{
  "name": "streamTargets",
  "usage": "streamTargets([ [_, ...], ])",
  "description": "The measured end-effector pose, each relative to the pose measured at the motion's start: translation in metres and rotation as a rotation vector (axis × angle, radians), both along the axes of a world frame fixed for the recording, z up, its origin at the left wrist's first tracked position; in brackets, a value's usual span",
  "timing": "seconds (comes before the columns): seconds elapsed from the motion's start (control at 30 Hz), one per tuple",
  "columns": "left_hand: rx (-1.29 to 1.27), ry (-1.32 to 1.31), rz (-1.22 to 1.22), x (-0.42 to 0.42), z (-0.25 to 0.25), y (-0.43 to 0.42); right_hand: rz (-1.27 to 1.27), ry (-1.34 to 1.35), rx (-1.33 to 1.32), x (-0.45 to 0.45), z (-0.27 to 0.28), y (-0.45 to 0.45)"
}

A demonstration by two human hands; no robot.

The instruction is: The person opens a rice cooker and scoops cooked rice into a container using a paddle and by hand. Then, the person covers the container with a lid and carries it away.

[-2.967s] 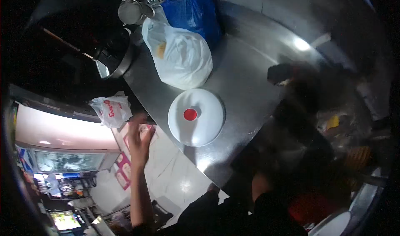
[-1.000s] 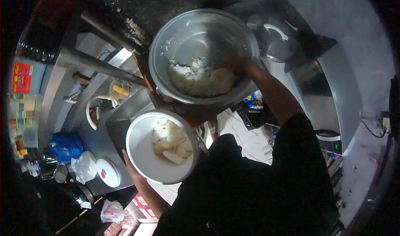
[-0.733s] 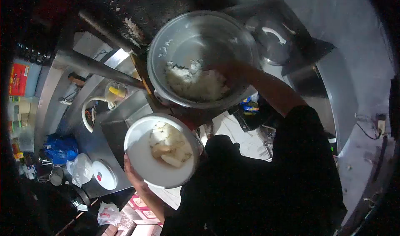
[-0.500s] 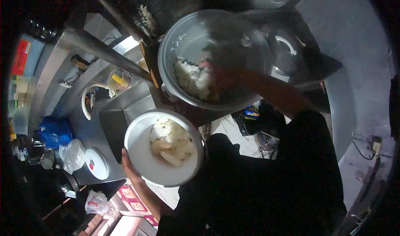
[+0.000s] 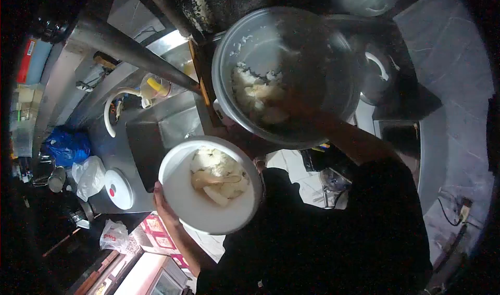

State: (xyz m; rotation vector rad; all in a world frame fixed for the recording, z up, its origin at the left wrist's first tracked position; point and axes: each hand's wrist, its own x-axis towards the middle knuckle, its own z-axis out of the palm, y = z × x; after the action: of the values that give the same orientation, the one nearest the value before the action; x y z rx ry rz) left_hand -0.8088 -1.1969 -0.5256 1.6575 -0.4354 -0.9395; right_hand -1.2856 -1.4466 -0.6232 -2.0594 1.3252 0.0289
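My left hand (image 5: 165,210) is wrapped round the side of a white plastic bucket (image 5: 179,211), which is tilted toward me. Inside it are white crumbly food (image 5: 214,162) that looks like cooked rice and a light brown, spoon-like piece (image 5: 208,180). Over the large metal pot (image 5: 225,94) reaches my right arm. Down inside, my right hand (image 5: 294,105) is at a mound of white rice-like food (image 5: 252,89). Shadow and blur hide its fingers. White bits cling to the pot's inner wall.
A sink (image 5: 177,125) lies left of the pot, with a white round lid (image 5: 119,189) and a blue plastic bag (image 5: 67,147) on the counter. Metal pipes (image 5: 133,55) cross at upper left. A lidded pot (image 5: 376,78) stands at the right.
The pot sits farther right and slightly lower in view, and the bucket has shifted a little to the right. My right hand has moved within the pot, over the white food.
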Motion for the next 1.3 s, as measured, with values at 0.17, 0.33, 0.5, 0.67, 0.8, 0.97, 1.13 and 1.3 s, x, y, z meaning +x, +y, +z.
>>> streamTargets([
  [0.17, 0.103, 0.122, -0.104, 0.003, 0.009, -0.004, 0.052, -0.033, 0.100, 0.019, 0.001, 0.008],
  [0.33, 0.043, 0.128, -0.015, -0.002, 0.006, -0.003, 0.020, -0.092, 0.164, 0.042, 0.008, -0.005],
  [0.5, 0.052, 0.061, -0.075, -0.022, 0.030, -0.012, -0.110, -0.245, 0.256, 0.033, 0.043, -0.017],
  [0.67, 0.004, 0.124, -0.038, -0.003, 0.057, -0.005, -0.335, -0.446, 0.255, 0.016, 0.121, -0.023],
  [0.8, -0.049, 0.027, -0.037, 0.098, 0.032, 0.031, -0.444, -0.538, 0.096, 0.035, 0.191, 0.002],
  [0.97, -0.045, -0.065, 0.176, 0.220, 0.029, 0.029, -0.213, -0.285, -0.470, 0.091, 0.250, 0.085],
  [1.13, -0.105, -0.571, 0.388, 0.407, 0.006, 0.034, -0.692, -0.964, 0.523, 0.256, 0.305, 0.093],
  [1.3, 0.279, -1.480, 0.690, 0.567, 0.030, 0.031, -0.540, -0.997, 0.680, 0.434, 0.288, 0.073],
])
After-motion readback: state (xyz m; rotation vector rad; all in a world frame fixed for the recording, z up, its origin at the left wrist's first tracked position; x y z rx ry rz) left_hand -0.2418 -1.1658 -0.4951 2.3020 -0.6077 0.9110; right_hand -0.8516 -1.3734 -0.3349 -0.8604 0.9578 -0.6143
